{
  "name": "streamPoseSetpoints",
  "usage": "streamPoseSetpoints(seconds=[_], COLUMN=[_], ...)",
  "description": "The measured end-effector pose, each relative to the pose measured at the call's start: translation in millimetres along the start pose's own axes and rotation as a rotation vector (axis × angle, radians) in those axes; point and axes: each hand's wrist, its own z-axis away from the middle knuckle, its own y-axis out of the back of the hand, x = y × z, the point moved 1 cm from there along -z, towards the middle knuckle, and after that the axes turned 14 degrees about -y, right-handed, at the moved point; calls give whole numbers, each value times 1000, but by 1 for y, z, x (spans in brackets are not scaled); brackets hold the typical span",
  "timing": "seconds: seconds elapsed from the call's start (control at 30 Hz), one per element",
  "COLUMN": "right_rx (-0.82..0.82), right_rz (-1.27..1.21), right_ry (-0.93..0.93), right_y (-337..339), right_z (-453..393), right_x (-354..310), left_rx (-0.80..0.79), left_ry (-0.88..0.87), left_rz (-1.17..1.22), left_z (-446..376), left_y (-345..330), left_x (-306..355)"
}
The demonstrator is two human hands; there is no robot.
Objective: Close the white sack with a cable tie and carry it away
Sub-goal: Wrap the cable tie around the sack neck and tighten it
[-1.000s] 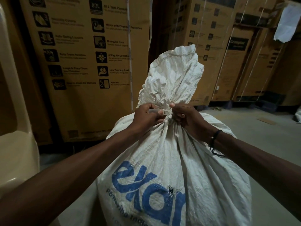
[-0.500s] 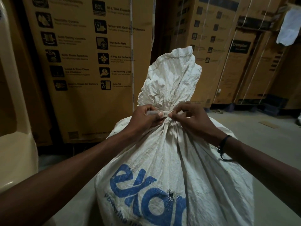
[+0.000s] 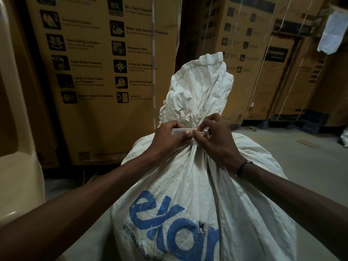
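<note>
**Sack neck pinched at the tie**

Concrete floor underfoot, grey and dusty, running off beyond the right hand. Stacked cardboard cartons walling the room behind both hands. Cream plastic chair far off the left hand.

White sack upright below both hands, neck gathered between them. Cable tie at that neck: left fingers curled round its flat end, right fingertips pinching its strip (black band on that wrist).

Loop round the neck hidden by fingers and folds. Blue lettering cut off at the bottom edge.
</note>
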Motion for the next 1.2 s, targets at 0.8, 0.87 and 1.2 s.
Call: streamPoseSetpoints(seconds=[0.8, 0.87, 1.2], right_rx=[-9, -3, -161], right_rz=[78, 88, 123], right_ry=[104, 121, 253], right_y=[5, 6, 21], right_z=[5, 3, 2], right_x=[-15, -16, -21], left_rx=[12, 6, 16], left_ry=[-8, -11, 20], left_rz=[-32, -27, 13], left_z=[-3, -3, -4], left_y=[2, 2, 2], left_x=[0, 0, 0])
